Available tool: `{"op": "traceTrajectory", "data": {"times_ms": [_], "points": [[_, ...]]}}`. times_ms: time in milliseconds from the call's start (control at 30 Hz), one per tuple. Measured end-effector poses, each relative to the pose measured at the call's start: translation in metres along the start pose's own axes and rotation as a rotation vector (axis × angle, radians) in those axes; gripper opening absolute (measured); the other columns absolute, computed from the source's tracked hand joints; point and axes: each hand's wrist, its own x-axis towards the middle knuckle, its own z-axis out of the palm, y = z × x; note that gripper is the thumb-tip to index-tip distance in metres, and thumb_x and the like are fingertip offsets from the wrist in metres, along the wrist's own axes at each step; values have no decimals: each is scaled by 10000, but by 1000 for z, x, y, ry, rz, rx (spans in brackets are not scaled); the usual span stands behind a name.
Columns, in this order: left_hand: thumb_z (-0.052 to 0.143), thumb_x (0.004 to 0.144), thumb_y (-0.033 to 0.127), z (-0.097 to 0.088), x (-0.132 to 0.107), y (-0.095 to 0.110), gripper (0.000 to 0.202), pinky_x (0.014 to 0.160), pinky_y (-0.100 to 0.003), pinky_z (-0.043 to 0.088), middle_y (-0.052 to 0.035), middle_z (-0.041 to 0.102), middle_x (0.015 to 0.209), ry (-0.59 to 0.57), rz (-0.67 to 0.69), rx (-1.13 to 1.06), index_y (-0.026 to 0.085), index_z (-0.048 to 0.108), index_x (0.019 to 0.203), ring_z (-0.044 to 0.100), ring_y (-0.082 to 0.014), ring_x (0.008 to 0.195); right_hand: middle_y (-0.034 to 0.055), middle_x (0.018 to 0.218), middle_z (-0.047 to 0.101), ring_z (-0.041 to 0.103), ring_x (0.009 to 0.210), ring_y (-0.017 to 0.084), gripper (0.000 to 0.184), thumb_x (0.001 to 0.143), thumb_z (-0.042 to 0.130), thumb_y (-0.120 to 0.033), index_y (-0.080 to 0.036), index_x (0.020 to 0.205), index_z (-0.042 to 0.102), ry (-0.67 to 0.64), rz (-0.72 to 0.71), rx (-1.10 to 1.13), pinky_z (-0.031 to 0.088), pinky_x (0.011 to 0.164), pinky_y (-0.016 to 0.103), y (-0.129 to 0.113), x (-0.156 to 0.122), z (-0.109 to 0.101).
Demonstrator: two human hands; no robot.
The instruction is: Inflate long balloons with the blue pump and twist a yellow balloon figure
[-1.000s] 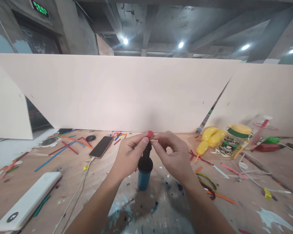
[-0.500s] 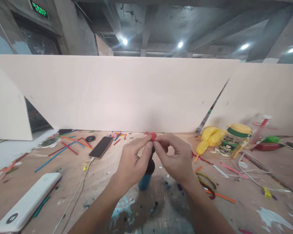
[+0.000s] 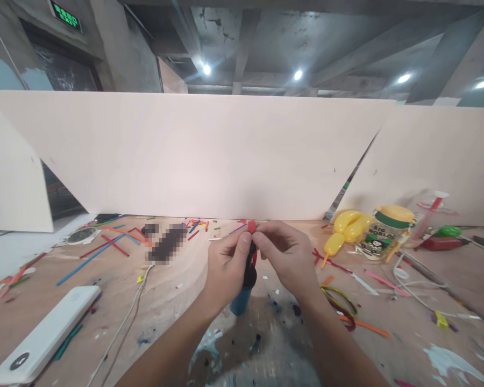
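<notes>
In the middle of the head view, a pump (image 3: 241, 302) with a blue body and a black upper part stands nearly upright, leaning slightly. A small red balloon (image 3: 251, 226) shows at the top of its black nozzle. My left hand (image 3: 229, 262) pinches the balloon from the left, thumb and forefinger together at the tip. From the other side my right hand (image 3: 289, 257) pinches at the same spot. A red strip of the balloon hangs behind the nozzle between the hands. My fingertips hide how far the balloon's mouth sits over the nozzle.
A white power bank (image 3: 48, 333) and a cable (image 3: 123, 322) lie left. Right are a yellow inflated balloon (image 3: 344, 231), a yellow-lidded jar (image 3: 387, 234) and several limp balloons (image 3: 341, 301). A pale board (image 3: 210, 156) closes off the table's back.
The red balloon at the tip has turned and looks more compact, and a red strip now shows beside the nozzle. Both hands have shifted only slightly.
</notes>
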Motion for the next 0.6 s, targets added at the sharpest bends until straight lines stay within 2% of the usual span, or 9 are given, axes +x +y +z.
{"op": "traceTrajectory", "data": {"times_ms": [300, 600], "points": [[459, 906, 395, 1, -1, -2, 347, 677, -291, 477, -37, 683, 738, 17, -14, -13, 173, 721, 953, 610, -184, 703, 27, 730, 642, 541, 574, 111, 95, 789, 634, -264, -172, 805, 653, 4, 23, -50, 453, 493, 226, -2, -2, 1], [450, 908, 393, 2, -1, -3, 369, 573, -268, 425, -6, 573, 586, 30, -3, 31, 170, 712, 773, 535, -154, 597, 25, 708, 638, 548, 575, 116, 92, 775, 643, -266, -174, 776, 645, -6, 29, -52, 464, 490, 224, 0, 0, 0]]}}
